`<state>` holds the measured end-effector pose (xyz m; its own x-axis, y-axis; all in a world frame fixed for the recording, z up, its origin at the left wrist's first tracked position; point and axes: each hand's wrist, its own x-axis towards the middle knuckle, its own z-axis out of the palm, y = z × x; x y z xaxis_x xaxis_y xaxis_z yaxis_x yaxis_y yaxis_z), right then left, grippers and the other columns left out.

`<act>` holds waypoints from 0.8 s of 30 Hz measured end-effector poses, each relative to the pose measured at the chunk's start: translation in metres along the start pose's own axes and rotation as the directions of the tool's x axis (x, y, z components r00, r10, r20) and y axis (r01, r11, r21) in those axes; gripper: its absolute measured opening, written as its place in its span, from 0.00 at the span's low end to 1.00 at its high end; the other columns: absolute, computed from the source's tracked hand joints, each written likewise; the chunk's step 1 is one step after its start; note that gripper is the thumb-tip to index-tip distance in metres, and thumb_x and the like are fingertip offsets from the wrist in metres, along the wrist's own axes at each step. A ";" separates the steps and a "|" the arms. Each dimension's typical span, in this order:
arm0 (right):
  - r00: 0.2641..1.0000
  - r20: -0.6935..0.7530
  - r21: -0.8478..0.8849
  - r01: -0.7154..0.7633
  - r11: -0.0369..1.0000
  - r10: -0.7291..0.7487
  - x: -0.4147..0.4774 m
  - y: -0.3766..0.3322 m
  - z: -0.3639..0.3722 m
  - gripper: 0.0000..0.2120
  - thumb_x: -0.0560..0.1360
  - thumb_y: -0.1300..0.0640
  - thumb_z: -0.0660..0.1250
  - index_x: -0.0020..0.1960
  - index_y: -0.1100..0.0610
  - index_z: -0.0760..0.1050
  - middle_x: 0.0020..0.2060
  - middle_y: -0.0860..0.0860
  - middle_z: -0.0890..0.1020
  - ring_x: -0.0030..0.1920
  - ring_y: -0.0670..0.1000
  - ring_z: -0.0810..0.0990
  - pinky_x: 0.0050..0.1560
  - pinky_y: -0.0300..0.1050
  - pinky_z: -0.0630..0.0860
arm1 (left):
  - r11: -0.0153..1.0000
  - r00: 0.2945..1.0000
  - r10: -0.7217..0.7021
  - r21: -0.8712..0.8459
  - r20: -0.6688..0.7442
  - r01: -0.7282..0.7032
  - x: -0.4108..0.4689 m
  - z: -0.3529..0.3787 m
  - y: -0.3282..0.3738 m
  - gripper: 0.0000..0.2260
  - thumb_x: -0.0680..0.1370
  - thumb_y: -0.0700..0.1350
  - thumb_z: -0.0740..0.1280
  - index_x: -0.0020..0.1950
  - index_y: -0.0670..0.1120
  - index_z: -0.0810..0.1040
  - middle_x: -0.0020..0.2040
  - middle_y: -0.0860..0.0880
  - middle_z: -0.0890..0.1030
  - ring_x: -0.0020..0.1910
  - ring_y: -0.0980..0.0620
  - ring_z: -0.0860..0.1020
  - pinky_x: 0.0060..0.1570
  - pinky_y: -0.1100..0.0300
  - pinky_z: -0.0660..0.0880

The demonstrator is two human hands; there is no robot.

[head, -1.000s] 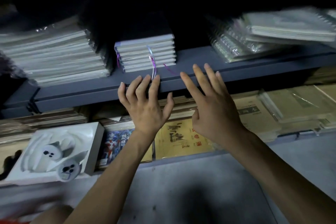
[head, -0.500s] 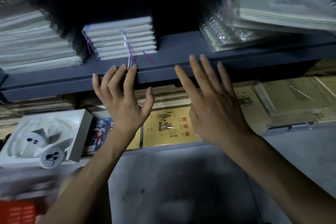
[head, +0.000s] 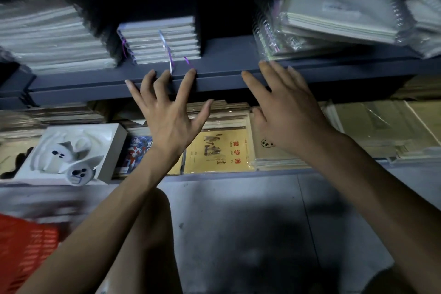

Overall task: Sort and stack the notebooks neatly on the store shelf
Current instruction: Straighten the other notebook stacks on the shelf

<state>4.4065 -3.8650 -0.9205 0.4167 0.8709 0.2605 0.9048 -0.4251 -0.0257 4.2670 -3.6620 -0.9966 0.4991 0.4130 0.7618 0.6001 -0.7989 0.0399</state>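
Reaching with spread, empty fingers, the left hand [head: 169,124] and right hand [head: 290,112] touch the shelf [head: 222,71] edge; the ribbon-tied notebook stack [head: 162,40] sits just beyond.

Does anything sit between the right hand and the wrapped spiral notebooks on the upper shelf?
Nothing visible does. The open right hand is at the front edge of the shelf, directly below the wrapped spiral notebooks, fingertips near their plastic; contact is unclear.
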 end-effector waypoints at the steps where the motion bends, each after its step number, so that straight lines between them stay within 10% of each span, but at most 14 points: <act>1: 1.000 0.019 0.001 0.008 1.000 -0.008 -0.003 0.001 -0.002 0.34 0.80 0.55 0.66 0.82 0.54 0.58 0.81 0.62 0.58 0.81 0.62 0.55 0.80 0.60 0.54 | 1.000 1.000 -0.010 0.001 0.005 0.010 -0.001 -0.001 0.002 0.28 0.79 0.68 0.67 0.74 0.54 0.78 0.65 0.38 0.77 0.71 0.32 0.71 0.74 0.24 0.54; 7: 0.989 0.141 0.021 -0.040 0.999 0.037 -0.043 0.006 -0.006 0.34 0.82 0.53 0.61 0.84 0.50 0.49 0.83 0.58 0.46 0.83 0.59 0.42 0.80 0.56 0.51 | 0.998 0.986 -0.065 -0.016 0.152 0.068 -0.004 -0.020 0.013 0.30 0.80 0.69 0.63 0.78 0.55 0.72 0.70 0.37 0.73 0.77 0.32 0.66 0.77 0.28 0.54; 17: 0.959 0.158 0.120 -0.257 0.959 0.237 -0.072 -0.003 -0.042 0.36 0.82 0.51 0.62 0.84 0.51 0.48 0.83 0.59 0.51 0.83 0.59 0.48 0.81 0.54 0.53 | 0.989 0.831 -0.009 -0.118 0.557 0.089 0.005 -0.068 0.014 0.41 0.78 0.67 0.66 0.85 0.56 0.52 0.84 0.38 0.51 0.83 0.32 0.42 0.64 0.35 0.77; 24: 0.952 0.067 0.183 -0.307 0.934 0.299 -0.080 0.005 -0.074 0.34 0.83 0.48 0.62 0.84 0.50 0.51 0.83 0.58 0.53 0.83 0.58 0.51 0.80 0.55 0.57 | 0.991 0.695 -0.012 -0.084 0.719 0.104 0.028 -0.095 0.015 0.43 0.79 0.64 0.68 0.86 0.60 0.46 0.86 0.44 0.41 0.84 0.36 0.38 0.70 0.38 0.72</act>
<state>4.3715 -3.9548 -0.8704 0.6733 0.7182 0.1754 0.7335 -0.6192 -0.2802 4.2304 -3.7046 -0.9134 0.7890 0.6110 0.0646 0.5940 -0.7855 0.1736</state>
